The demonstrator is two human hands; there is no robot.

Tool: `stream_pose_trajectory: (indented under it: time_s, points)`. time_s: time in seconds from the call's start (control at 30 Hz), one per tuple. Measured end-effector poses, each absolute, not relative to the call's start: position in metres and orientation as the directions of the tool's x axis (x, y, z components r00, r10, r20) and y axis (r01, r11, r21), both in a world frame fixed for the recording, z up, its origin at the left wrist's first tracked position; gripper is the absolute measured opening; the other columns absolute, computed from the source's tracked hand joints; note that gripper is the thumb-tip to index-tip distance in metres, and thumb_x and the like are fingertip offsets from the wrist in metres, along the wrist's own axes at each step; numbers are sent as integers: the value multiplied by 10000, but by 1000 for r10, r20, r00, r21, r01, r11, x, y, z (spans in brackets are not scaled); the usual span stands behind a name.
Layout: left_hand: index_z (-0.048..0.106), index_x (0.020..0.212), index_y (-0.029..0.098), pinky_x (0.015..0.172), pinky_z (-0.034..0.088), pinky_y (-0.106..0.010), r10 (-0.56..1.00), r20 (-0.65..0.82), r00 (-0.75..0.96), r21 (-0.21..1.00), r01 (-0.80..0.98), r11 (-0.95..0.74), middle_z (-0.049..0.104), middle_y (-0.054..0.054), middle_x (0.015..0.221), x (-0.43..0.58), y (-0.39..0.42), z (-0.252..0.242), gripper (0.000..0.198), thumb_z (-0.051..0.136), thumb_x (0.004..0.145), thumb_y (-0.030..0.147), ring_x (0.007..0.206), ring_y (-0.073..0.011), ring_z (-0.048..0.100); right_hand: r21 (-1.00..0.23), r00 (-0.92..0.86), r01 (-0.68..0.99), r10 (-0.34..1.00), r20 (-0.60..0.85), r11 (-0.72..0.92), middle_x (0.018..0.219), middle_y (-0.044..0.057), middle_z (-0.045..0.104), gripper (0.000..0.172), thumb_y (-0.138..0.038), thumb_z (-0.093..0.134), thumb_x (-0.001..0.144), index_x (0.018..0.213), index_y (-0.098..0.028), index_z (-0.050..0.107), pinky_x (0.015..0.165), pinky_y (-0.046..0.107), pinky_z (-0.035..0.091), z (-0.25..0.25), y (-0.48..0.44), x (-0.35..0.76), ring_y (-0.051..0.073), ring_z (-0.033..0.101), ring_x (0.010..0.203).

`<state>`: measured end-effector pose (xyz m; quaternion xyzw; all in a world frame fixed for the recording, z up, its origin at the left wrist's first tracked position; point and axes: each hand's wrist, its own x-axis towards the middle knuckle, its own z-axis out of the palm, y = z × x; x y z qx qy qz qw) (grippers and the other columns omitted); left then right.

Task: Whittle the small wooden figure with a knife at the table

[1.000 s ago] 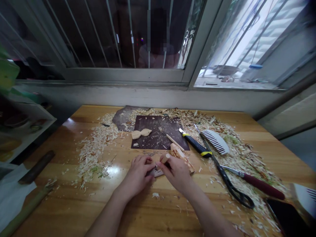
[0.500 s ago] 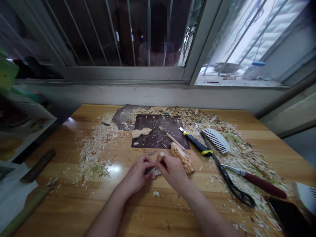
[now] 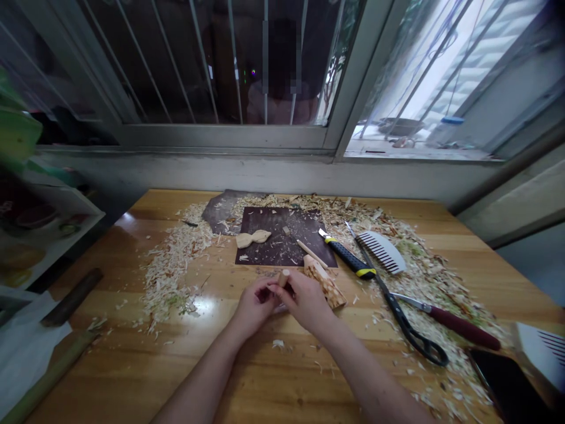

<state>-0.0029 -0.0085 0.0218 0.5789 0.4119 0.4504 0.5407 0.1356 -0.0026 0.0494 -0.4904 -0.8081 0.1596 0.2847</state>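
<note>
Both my hands meet at the middle of a wooden table. My right hand is closed around a small wooden-handled tool whose round butt sticks up between my fingers. My left hand is curled, pinching a small flat piece under the tool; the piece is mostly hidden by my fingers. A carved wooden block lies right beside my right hand. Beyond my hands a dark mat holds a bow-shaped wooden cutout and a thin stick.
Wood shavings cover much of the table. Right of the mat lie a yellow-and-black utility knife, a white comb, black scissors, a red-handled tool and a phone. A dark rod lies at the left edge.
My hands have drawn closer together and shifted slightly away from me. The tool's handle has turned from leaning right to standing nearly upright in my right hand.
</note>
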Motion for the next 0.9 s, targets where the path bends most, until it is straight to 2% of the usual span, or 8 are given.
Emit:
stream_pose_trajectory:
  time_s: [0.07,0.2,0.3,0.4,0.53,0.63,0.77,0.9]
  points:
    - [647,733,158,729,418,-284,965,67,255,998,-32,-61,627,-44,793,-2,-7,18,86,599,727,230,772,-180,553,-502,-352,728,883,310,467,743,47,582,186,-305,464,857,721,-184,503,622,257,394,52,-1,134,175,544,725]
    - [676,697,180,717,409,-274,970,127,208,984,99,-150,603,-25,720,-5,-6,9,121,575,742,227,754,-173,535,-454,-376,757,882,285,470,732,33,559,183,-291,470,853,705,-188,508,628,264,386,57,0,135,172,521,723]
    - [700,760,199,738,403,-278,961,155,228,963,181,-199,603,-35,760,-5,-8,8,152,560,762,256,778,-175,530,-490,-356,745,891,280,452,808,29,570,130,-310,504,830,873,-193,539,652,267,393,61,0,148,172,523,770]
    - [700,842,199,743,402,-279,957,138,255,951,234,-200,594,-40,784,-4,-9,9,181,555,770,278,790,-176,523,-507,-199,793,931,307,337,863,52,578,283,-357,468,844,1060,-178,505,688,291,407,60,-2,174,189,528,803]
    - [688,818,172,721,406,-265,963,125,238,958,222,-180,572,-36,771,-3,-9,9,218,528,786,316,760,-164,518,-279,-103,940,942,320,198,949,120,569,428,-399,548,782,1127,-146,523,776,361,391,44,-11,203,261,499,898]
    - [681,799,169,737,404,-265,959,145,242,961,195,-195,583,-38,780,-3,-9,8,222,518,793,320,777,-165,521,-202,-116,963,950,291,179,997,121,554,570,-370,613,734,1245,-176,450,783,362,389,28,-20,210,262,492,914]
    - [682,798,173,774,407,-289,955,165,248,959,187,-214,607,-42,796,-3,-10,8,203,536,780,313,810,-179,531,-193,-93,969,951,293,154,990,132,553,517,-282,577,766,1255,-173,452,778,372,401,10,-23,208,257,503,903]
    - [677,802,166,784,407,-302,949,183,258,947,213,-240,621,-51,834,-2,-11,10,213,512,796,301,827,-182,539,-282,-29,954,966,258,104,1000,147,560,459,-239,523,795,1242,-155,465,802,395,411,8,-17,210,265,515,923]
